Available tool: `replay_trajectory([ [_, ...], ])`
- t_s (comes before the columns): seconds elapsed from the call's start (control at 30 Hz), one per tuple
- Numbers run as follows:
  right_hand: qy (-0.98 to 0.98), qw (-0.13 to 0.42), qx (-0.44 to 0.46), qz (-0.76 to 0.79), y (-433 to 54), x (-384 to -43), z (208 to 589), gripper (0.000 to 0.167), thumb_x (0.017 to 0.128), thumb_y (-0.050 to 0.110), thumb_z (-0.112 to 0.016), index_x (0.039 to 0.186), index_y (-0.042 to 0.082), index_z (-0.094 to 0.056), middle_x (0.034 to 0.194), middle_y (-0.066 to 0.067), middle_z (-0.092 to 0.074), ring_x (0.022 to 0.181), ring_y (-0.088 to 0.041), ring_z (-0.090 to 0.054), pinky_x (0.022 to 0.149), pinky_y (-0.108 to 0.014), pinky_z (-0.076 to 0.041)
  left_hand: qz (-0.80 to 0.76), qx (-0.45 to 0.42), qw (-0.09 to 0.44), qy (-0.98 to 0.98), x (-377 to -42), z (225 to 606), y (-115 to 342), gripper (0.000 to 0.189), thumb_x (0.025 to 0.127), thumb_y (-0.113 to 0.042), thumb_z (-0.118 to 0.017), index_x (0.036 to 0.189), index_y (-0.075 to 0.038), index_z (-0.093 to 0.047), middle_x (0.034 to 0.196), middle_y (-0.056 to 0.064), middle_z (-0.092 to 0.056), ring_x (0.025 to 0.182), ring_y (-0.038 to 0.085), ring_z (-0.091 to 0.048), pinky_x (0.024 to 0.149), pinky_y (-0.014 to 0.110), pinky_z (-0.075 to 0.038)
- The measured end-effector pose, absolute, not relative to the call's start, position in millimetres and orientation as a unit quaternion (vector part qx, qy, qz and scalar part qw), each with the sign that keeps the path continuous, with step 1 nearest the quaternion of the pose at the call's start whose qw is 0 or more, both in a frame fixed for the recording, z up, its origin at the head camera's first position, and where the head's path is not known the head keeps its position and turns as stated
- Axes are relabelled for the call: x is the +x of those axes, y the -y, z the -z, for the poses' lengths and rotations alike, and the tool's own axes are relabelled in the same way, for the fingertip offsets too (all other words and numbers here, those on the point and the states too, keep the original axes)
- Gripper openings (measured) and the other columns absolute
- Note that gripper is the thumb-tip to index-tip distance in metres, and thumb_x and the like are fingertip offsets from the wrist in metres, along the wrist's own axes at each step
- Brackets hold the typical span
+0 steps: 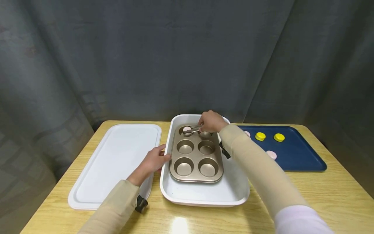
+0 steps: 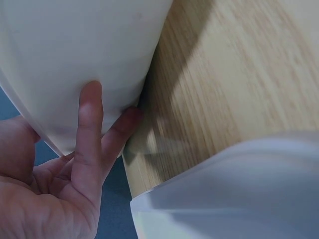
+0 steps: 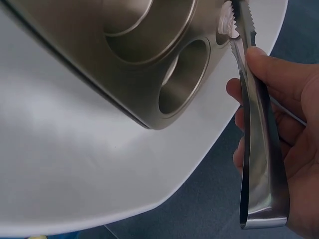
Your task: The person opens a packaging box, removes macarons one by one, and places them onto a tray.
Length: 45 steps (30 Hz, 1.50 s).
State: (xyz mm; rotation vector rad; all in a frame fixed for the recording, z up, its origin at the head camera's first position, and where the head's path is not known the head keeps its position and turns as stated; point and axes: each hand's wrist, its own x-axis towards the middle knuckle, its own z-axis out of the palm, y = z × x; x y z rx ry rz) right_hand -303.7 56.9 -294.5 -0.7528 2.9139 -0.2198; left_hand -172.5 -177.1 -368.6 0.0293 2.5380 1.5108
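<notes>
My right hand grips metal tongs over the far end of a bronze muffin tin. The tongs' serrated tips are at a pale pink macaron in the far-left cup; in the right wrist view they close around its edge. The tin lies inside a deep white tub. My left hand holds the tub's left side, thumb at the rim and fingers against the outer wall. The tin's other cups hold nothing that shows; my right hand partly covers the far-right one.
To the right, a dark blue tray carries two yellow macarons and pale pink ones, partly behind my right sleeve. A white tray or lid lies left of the tub. A grey curtain hangs behind the wooden table.
</notes>
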Motion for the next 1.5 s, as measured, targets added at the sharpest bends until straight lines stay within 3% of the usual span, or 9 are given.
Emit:
replay_trajectory([
  [0.37,-0.955,0.062,-0.273,0.102,-71.3,-301.7,283.7,0.029,0.090,0.015,-0.078,0.118,0.005,-0.077,0.107,-0.011,-0.074,0.092,-0.023,-0.065,0.083,-0.038,-0.055,-0.507,0.015,0.095,-0.856,-176.0,370.2,183.1,0.053,0.096,-0.008,-0.054,0.149,-0.001,-0.048,0.111,0.025,-0.072,0.077,0.030,-0.073,0.056,0.038,-0.062],
  [0.9,-0.945,0.057,-0.288,0.143,-99.1,-287.3,264.8,0.028,0.091,0.015,-0.077,0.118,0.004,-0.077,0.087,-0.005,-0.070,0.069,-0.017,-0.052,0.062,-0.030,-0.044,-0.510,0.020,0.099,-0.854,-179.1,370.2,191.1,0.051,0.098,-0.008,-0.053,0.148,-0.002,-0.049,0.113,0.026,-0.071,0.078,0.030,-0.073,0.057,0.039,-0.062],
  [1.2,-0.941,0.049,-0.301,0.147,-118.2,-279.9,259.4,0.028,0.089,0.012,-0.078,0.116,0.003,-0.077,0.083,-0.002,-0.071,0.066,-0.016,-0.051,0.059,-0.029,-0.043,-0.518,0.018,0.105,-0.849,-178.8,369.8,197.8,0.051,0.098,-0.009,-0.054,0.148,-0.001,-0.048,0.115,0.027,-0.069,0.081,0.031,-0.073,0.059,0.040,-0.062],
  [1.5,-0.946,0.067,-0.272,0.165,-137.9,-265.1,251.0,0.030,0.089,0.007,-0.078,0.118,0.001,-0.076,0.105,-0.013,-0.076,0.078,-0.019,-0.067,0.072,-0.035,-0.060,-0.510,0.025,0.106,-0.853,-179.7,366.8,207.0,0.052,0.100,-0.011,-0.054,0.150,0.000,-0.044,0.116,0.028,-0.069,0.083,0.031,-0.074,0.060,0.040,-0.062],
])
